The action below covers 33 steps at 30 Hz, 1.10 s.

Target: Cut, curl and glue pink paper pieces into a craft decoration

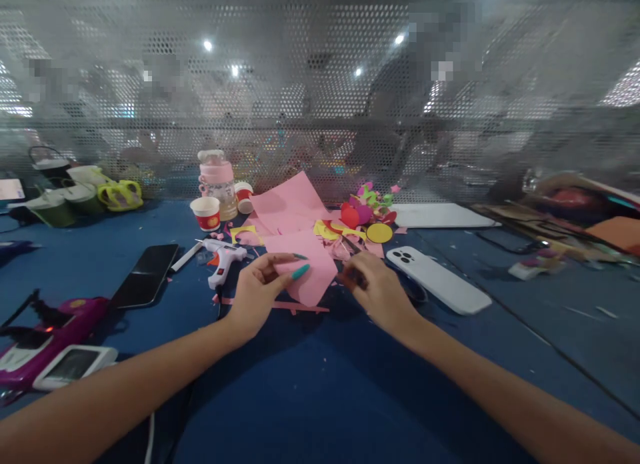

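My left hand (255, 291) pinches a pink sheet of paper (313, 267) between its thumb and fingers, holding it tilted above the table. Close to the paper's right edge, my right hand (383, 291) is curled round what looks like dark scissors (351, 244). A thin blade points up and left from that hand; the handles are mostly hidden by the fingers. Behind the held paper lie a larger pink sheet (290, 201), yellow cut-outs (379, 233) and red paper circles (350, 215). A narrow pink strip (300, 308) lies below the held sheet.
A white glue gun (227, 259) and a black phone (147, 276) lie left. Further left is a purple power strip (80, 321) with plugs. Paper cups (206, 214) and a pink-topped bottle (217, 184) stand behind. A white phone (440, 279) lies right, before a perforated metal screen (320, 84).
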Available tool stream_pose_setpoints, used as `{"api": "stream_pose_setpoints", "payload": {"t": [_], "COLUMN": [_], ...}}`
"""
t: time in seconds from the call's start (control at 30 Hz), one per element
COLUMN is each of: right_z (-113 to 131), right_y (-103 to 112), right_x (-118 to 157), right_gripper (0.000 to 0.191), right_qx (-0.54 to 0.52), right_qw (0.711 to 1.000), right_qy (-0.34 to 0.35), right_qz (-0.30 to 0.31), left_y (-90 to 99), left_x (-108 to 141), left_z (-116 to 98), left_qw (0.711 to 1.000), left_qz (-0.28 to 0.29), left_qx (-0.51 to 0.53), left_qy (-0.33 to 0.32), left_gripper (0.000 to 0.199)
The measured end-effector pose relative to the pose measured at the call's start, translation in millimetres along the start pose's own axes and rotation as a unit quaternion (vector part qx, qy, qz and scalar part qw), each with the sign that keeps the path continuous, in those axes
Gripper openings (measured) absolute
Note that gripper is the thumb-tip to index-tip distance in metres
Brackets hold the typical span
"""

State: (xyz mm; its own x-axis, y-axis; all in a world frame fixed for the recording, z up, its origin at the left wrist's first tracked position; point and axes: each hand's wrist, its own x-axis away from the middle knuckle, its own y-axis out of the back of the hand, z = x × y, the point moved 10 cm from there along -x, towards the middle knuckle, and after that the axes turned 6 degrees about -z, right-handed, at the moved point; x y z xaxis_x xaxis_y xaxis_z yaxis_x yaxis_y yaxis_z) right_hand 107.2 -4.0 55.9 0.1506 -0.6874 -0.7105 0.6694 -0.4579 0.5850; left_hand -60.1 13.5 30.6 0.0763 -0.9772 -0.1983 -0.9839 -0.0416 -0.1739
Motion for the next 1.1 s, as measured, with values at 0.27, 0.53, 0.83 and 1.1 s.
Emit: {"api": "stream_pose_setpoints", "payload": {"t": [0.27, 0.53, 0.83, 1.1], "right_z": [-13.5, 29.0, 8.5, -2.8], "right_y": [-16.7, -41.7, -41.4, -42.4], "right_x": [4.9, 28.4, 40.4, 52.5], "right_gripper": [0.027, 0.06, 0.045, 0.062], "right_qx": [-0.048, -0.538, -0.463, -0.438], "right_qw": [0.996, 0.784, 0.801, 0.789], "right_qy": [-0.066, -0.291, -0.377, -0.427], "right_qz": [0.032, 0.104, 0.048, 0.053], "left_y": [8.0, -2.0, -21.6, -57.3], "left_x": [-1.9, 7.4, 28.6, 65.6], "left_z": [-0.8, -7.7, -30.4, -48.7], "left_qw": [0.999, 0.998, 0.915, 0.639], "left_qz": [-0.028, 0.016, 0.08, 0.141], "left_qx": [0.015, -0.041, -0.319, -0.548], "left_qy": [-0.01, -0.039, -0.234, -0.522], "left_gripper": [0.015, 0.012, 0.042, 0.018]}}
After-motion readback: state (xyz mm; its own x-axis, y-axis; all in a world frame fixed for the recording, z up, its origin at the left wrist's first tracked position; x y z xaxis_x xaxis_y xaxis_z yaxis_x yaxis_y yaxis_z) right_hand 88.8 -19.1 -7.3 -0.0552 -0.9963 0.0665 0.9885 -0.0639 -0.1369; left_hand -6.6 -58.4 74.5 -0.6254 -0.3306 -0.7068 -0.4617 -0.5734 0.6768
